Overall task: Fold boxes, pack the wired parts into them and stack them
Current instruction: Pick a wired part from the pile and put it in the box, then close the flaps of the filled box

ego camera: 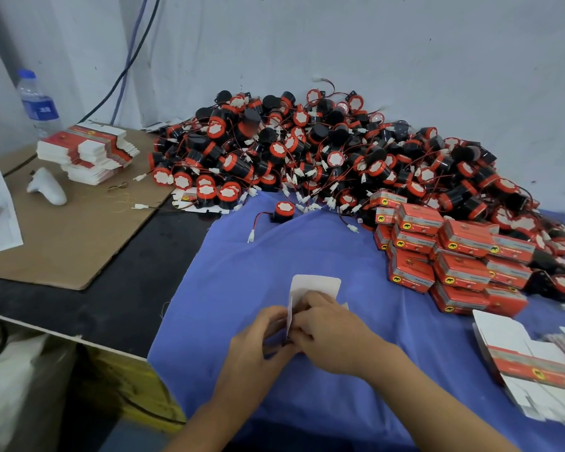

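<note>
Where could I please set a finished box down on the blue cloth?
The cloth is bare between the held box and the lone part, left of the stacked boxes. The cardboard's near half is free. Crowded: the parts pile and blanks.

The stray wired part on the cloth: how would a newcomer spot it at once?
Find the big blue cloth; a heap of red-and-black parts runs along its far edge. Just in front of the heap's left half one part lies alone on bare cloth, its wire trailing nearer to a white plug.
</note>
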`<state>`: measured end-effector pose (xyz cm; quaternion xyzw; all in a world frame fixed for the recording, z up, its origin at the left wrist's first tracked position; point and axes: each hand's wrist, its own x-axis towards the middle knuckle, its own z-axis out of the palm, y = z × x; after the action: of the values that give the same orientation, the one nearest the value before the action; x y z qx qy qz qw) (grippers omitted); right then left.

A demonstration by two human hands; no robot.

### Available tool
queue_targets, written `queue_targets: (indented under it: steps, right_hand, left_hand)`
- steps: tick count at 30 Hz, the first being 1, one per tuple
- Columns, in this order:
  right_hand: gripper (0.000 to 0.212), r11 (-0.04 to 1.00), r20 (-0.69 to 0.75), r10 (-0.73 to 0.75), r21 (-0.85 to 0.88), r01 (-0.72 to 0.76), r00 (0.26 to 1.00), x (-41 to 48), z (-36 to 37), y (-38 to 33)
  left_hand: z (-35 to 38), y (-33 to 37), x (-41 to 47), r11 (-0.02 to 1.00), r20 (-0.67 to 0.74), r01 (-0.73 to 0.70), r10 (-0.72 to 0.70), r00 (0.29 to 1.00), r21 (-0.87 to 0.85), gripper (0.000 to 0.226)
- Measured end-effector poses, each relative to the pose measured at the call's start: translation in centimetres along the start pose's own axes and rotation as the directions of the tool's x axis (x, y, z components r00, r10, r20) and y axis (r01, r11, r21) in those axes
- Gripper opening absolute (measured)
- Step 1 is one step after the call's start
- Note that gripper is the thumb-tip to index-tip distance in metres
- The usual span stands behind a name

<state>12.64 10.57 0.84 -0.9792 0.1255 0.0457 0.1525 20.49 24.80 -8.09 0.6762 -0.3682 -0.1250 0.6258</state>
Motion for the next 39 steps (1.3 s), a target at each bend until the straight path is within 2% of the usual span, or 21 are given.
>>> queue_targets:
  steps: [3,5,6,7,9,10,11,12,13,14,15,20,23,25,28,32,35,39]
  right_hand:
    - [0.027,0.997,0.053,-0.076,-0.005,0.076,0.996,-0.7,-0.1,0.7]
    - [0.023,0.988,-0.085,-0.136,0.066,0.142,0.987,-1.3,0.3,0.9]
    - [0.022,0.978,-0.226,-0.145,0.116,0.175,0.963,-1.7,0.6,0.9]
    - [0.021,0.968,-0.387,-0.126,0.154,0.199,0.913,-2.1,1.1,1.0]
    - [0.017,0.951,-0.680,0.028,0.245,0.190,0.733,-3.1,2.4,1.3]
    - [0.016,0.922,-0.763,0.167,0.344,0.174,0.625,-3.5,3.2,1.7]
    - [0.017,0.849,-0.762,0.339,0.500,0.169,0.552,-3.8,3.9,2.1]
    - [0.022,0.701,-0.663,0.508,0.689,0.183,0.550,-3.8,4.3,2.4]
    - [0.026,0.514,-0.503,0.610,0.839,0.177,0.612,-3.7,4.8,2.8]
    - [0.030,0.387,-0.380,0.626,0.909,0.151,0.681,-3.5,5.2,3.1]
    - [0.033,0.358,-0.332,0.603,0.925,0.126,0.726,-3.4,5.5,3.4]
    - [0.048,0.480,-0.389,0.480,0.867,0.135,0.786,-2.7,6.2,3.8]
    - [0.038,0.565,-0.440,0.437,0.813,0.141,0.785,-3.0,6.8,3.6]
    - [0.031,0.571,-0.444,0.422,0.807,0.148,0.790,-3.4,7.0,3.7]
    - [0.031,0.530,-0.425,0.390,0.829,0.178,0.817,-4.0,6.9,3.8]
    - [0.033,0.509,-0.378,0.288,0.838,0.193,0.880,-4.5,6.9,3.8]
    - [0.031,0.572,-0.389,0.254,0.799,0.186,0.886,-4.4,7.1,3.9]
    - [0.043,0.670,-0.442,0.228,0.718,0.189,0.868,-4.2,7.8,4.0]
  left_hand:
    - [0.3,-0.2,0.0,0.993,-0.002,-0.057,0.058,0.998,0.099,0.052]
    - [0.5,-0.2,0.0,0.987,0.004,-0.070,0.070,0.998,0.144,0.046]
    - [0.5,-0.1,0.1,0.984,0.016,-0.071,0.069,0.997,0.165,0.040]
    - [0.6,-0.2,0.0,0.975,0.031,-0.081,0.077,0.997,0.204,0.034]
    - [0.8,-0.4,-0.1,0.935,0.056,-0.114,0.101,0.993,0.335,0.031]
    - [1.0,-0.5,-0.3,0.908,0.060,-0.129,0.114,0.992,0.398,0.032]
    - [1.1,-0.5,-0.3,0.889,0.050,-0.132,0.123,0.991,0.439,0.034]
    - [1.2,-0.4,-0.3,0.878,0.032,-0.123,0.122,0.992,0.462,0.035]
    - [1.3,-0.4,-0.3,0.874,0.016,-0.112,0.118,0.993,0.472,0.037]
    - [1.4,-0.3,-0.3,0.873,0.004,-0.107,0.119,0.993,0.475,0.038]
    - [1.4,-0.3,-0.3,0.873,0.000,-0.110,0.124,0.992,0.475,0.038]
    - [1.3,0.0,-0.2,0.918,0.004,-0.122,0.131,0.991,0.377,0.029]
    - [1.3,0.1,0.3,0.942,-0.031,-0.079,0.094,0.995,0.325,0.028]
    - [1.2,-0.1,0.6,0.969,-0.040,-0.035,0.046,0.998,0.245,0.022]
    - [0.9,0.0,0.7,0.992,-0.034,0.020,-0.016,0.999,0.122,0.036]
    - [0.6,-0.1,0.3,0.971,0.040,-0.068,0.060,0.997,0.229,0.038]
    - [0.4,-0.3,-0.1,0.966,0.094,-0.085,0.064,0.994,0.245,0.042]
    - [0.3,-0.2,0.1,0.961,0.067,-0.071,0.055,0.996,0.268,0.039]
